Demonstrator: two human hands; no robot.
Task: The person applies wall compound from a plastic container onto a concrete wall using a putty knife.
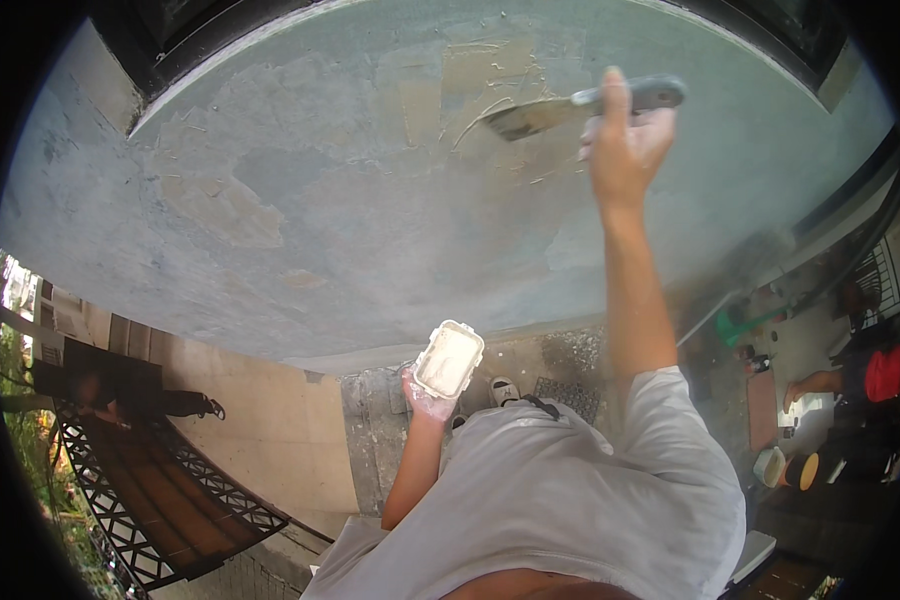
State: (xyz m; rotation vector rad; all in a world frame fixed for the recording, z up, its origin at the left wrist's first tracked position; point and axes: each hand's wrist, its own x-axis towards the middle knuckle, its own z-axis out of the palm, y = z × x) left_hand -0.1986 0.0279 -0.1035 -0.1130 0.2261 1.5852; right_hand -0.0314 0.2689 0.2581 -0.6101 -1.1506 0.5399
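My right hand (628, 150) is raised in front of the wall, closed around the grey handle of a putty knife (540, 117). The broad blade points left and lies at the wall beside fresh beige putty (485, 75); whether its edge touches cannot be told. Low in front of my body, my left hand (430, 398) grips a small white plastic tub (450, 358) with clip tabs on its rim. Pale, creamy putty fills part of the tub. Whitish smears coat the fingers of both hands. The grey-green wall (340, 190) carries several dried, uneven patches.
Dark window frames (180, 45) edge the wall above. At left, a person (160, 402) is near a brown bench-like structure with black lattice sides (170, 490). On the right, another person in red (888, 378) is near tubs, a yellow round lid (802, 471) and a green object (735, 322).
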